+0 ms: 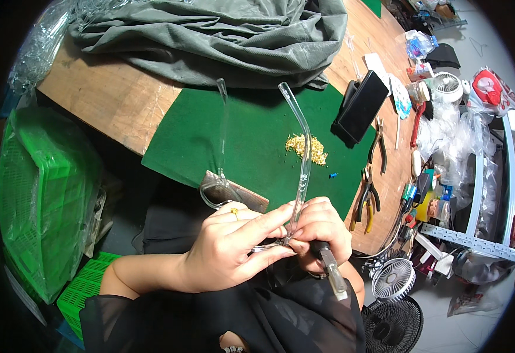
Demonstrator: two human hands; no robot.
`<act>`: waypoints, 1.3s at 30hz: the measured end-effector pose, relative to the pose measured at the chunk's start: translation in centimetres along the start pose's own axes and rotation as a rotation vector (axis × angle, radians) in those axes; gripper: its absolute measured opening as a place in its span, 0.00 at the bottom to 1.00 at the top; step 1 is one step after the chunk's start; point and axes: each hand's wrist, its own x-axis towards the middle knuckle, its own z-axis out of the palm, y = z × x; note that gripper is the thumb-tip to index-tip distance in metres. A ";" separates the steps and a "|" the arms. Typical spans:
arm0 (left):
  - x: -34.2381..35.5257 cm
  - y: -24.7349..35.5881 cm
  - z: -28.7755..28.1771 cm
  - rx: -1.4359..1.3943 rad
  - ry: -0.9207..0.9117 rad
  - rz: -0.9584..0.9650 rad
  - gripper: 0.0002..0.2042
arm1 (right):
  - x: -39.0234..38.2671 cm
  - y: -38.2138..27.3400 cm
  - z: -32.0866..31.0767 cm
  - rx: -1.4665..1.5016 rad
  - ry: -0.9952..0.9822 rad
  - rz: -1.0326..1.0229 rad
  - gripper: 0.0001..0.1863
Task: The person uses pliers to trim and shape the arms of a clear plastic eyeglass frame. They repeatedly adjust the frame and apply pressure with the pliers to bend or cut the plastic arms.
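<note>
Close to my body, a clear plastic eyeglass frame (302, 176) is held with its temples pointing away from me. My left hand (222, 244) is closed, thumb and fingers pinching the frame near a hinge. Right beside it my right hand (327, 226) is closed round a black-handled tool (331, 267) whose flat metal end points back toward me; its fingertips meet the same hinge area. The fingers hide the exact contact. Beyond lies a pile of tiny gold-coloured screws (307, 149) on a green mat (257, 129). A brown block (251, 199) sits at the mat's near edge, behind one lens.
Right of the screws are a small blue piece (333, 175), a black phone (364, 106) and two pliers (378, 147), (365, 200). Grey cloth (210, 41) covers the table's far side. Green crates (45, 200) stand left; fans (394, 279) and clutter stand right.
</note>
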 end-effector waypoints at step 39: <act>-0.3 -0.5 0.1 -0.036 -0.011 0.063 0.31 | -0.7 0.6 0.0 0.115 -0.051 0.008 0.09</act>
